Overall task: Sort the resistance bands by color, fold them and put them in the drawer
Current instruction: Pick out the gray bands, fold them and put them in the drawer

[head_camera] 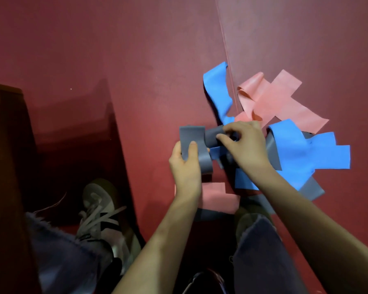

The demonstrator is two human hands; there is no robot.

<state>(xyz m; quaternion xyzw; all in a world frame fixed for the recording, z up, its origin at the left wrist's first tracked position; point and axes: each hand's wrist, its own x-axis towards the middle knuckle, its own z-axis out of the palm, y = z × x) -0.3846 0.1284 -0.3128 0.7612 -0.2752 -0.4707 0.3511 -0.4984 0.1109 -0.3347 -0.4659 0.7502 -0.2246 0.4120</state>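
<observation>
Grip: left hand [186, 164] clamps the folded end of 1 grey band [192, 135] under its thumb; right hand [245, 145] pinches the next stretch, fingers curled, likely to lay another fold.
Pile: blue bands [295, 149] and pink bands [272, 98] overlap unsorted at the seam of the red mat [136, 81].

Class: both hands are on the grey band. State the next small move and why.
Probably bring the right hand to the left hand, laying another fold of the grey band; both grip it, and its tail lies among the blue bands.
</observation>
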